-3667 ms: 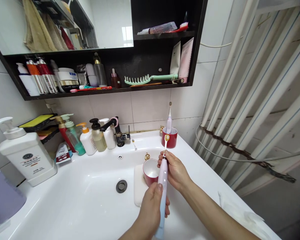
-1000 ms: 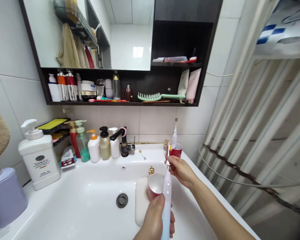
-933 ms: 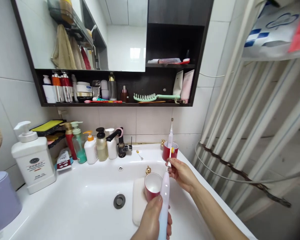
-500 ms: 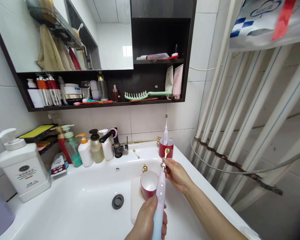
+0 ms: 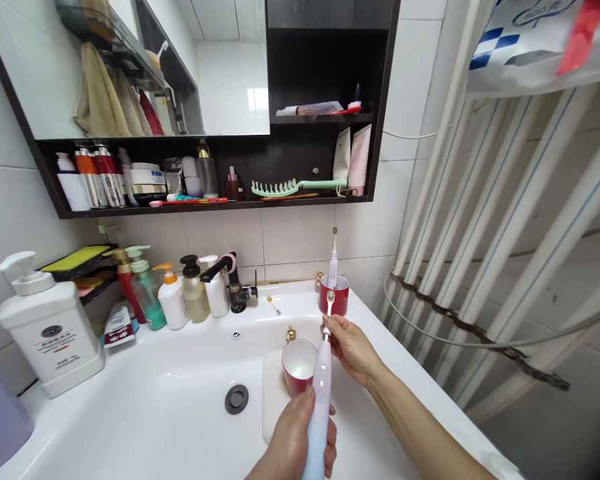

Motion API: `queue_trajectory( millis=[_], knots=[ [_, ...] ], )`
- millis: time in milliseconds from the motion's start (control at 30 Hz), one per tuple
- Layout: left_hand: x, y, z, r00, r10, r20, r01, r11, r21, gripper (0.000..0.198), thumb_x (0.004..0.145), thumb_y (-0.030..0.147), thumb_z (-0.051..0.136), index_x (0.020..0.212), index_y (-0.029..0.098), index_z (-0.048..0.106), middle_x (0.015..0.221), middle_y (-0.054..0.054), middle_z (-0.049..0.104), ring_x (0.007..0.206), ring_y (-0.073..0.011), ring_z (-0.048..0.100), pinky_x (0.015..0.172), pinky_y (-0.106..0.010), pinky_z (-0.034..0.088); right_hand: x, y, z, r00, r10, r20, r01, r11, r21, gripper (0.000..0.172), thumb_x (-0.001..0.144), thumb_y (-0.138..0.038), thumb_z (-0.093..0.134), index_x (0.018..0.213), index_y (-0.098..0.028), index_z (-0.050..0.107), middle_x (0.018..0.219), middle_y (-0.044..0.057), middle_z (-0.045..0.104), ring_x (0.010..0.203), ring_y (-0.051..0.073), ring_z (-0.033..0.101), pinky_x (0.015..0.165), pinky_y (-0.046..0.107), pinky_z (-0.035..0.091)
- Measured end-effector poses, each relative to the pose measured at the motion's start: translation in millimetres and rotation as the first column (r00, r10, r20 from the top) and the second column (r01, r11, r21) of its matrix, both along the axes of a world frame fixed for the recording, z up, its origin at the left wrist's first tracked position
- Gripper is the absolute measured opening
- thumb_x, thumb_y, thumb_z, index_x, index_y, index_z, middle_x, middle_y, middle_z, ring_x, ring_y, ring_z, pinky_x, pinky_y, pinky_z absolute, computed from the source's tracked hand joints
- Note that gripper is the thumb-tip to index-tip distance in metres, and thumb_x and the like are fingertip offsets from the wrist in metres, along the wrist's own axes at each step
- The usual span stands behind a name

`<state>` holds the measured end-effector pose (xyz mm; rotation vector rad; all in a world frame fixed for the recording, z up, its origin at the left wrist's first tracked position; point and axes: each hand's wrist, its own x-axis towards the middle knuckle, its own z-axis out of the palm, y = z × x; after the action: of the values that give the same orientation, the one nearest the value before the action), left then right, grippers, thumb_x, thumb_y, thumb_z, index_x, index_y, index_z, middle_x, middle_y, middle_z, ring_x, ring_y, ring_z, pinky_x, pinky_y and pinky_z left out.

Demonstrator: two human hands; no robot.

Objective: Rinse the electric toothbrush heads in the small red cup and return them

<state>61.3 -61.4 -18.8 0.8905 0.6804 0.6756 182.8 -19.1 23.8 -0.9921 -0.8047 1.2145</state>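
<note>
My left hand (image 5: 300,433) is wrapped around the pale pink-to-blue handle of an electric toothbrush (image 5: 320,400), which points up and away over the basin. At its top end, my right hand (image 5: 350,347) pinches the white toothbrush head (image 5: 329,307) by its lower neck. Whether the head is fully seated on the handle's shaft I cannot tell. Just left of the handle, a red cup (image 5: 299,367) with a white inside stands on a pale mat (image 5: 273,393). Behind the brush head, a second red cup (image 5: 341,297) holds another electric toothbrush (image 5: 333,263).
Around my hands is a white basin (image 5: 170,400) with a dark drain (image 5: 237,399) and a black faucet (image 5: 235,287). A small loose brush head (image 5: 274,305) lies on the back ledge. Pump bottles (image 5: 173,297) line the left; a dark shelf cabinet (image 5: 290,167) hangs above. Pipes (image 5: 475,253) run at right.
The brush head has turned in my right fingers, so its bristles show a different face. My left hand keeps its grip on the handle. The view has shifted slightly.
</note>
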Motion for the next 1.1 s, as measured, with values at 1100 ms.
queue_trajectory(
  millis=[1100],
  knots=[
    [-3, 3, 3.3, 0.998, 0.016, 0.055, -0.016, 1.0, 0.001, 0.044, 0.06, 0.056, 0.029, 0.07, 0.015, 0.04, 0.046, 0.003, 0.044, 0.031, -0.0054, 0.036, 0.033, -0.02, 0.025, -14, -4, -3.6, 0.994, 0.096, 0.041, -0.098, 0.994, 0.047, 0.025, 0.062, -0.04, 0.046, 0.056, -0.016, 0.048, 0.05, -0.003, 0.043, 0.044, 0.006, 0.034, 0.044, 0.019, 0.027]
  ],
)
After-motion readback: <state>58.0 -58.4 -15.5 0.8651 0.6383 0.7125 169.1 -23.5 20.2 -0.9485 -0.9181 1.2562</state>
